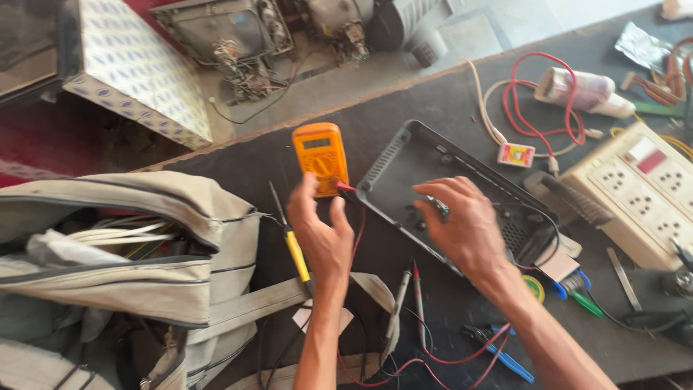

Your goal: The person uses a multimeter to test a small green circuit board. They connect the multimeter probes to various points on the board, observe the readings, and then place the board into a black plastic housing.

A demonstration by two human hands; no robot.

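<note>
1. Black plastic casing (pixel 426 170) lies open on the table (pixel 253 155), under the right hand (pixel 462 220), whose spread fingers press inside it.
2. Orange multimeter (pixel 321 157) is pinched at its lower edge by the left hand (pixel 321 231); it could be dragged off by the tangled leads.

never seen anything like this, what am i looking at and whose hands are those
One picture, from a camera worn on a person's head, looking down at their own bare hands over a dark workbench. The left hand grips the lower end of an orange meter. The right hand rests inside an open black plastic case. Nearby lie a yellow screwdriver, two test probes, red wires, a beige socket board and a grey tool bag.
</note>
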